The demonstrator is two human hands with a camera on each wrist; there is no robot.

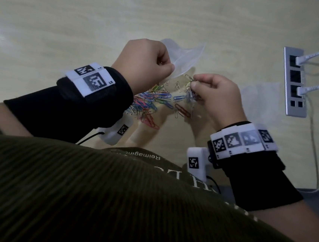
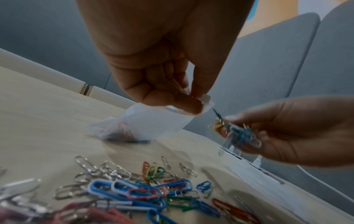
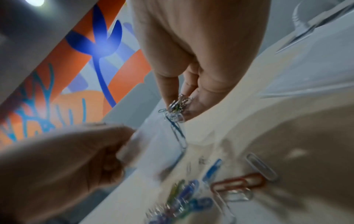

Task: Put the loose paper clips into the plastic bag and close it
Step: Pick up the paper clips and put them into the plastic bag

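My left hand (image 1: 150, 61) (image 2: 164, 84) pinches the rim of a clear plastic bag (image 1: 182, 58) (image 2: 145, 125), lifted off the light wooden table (image 1: 86, 26); a few clips lie in the bag's bottom. Just right of the bag's mouth, my right hand (image 1: 215, 95) (image 3: 184, 91) pinches a small bunch of paper clips (image 1: 190, 84) (image 2: 235, 133) (image 3: 177, 109), with one clip dangling. A pile of loose coloured and silver paper clips (image 1: 150, 104) (image 2: 134, 191) (image 3: 191, 197) lies on the table below and between both hands.
A metal socket strip (image 1: 295, 81) is set into the table at the right, with two white cables (image 1: 316, 58) plugged in and trailing off the edge. Grey partition panels (image 2: 268, 68) stand behind the table. My dark ribbed shirt fills the near foreground.
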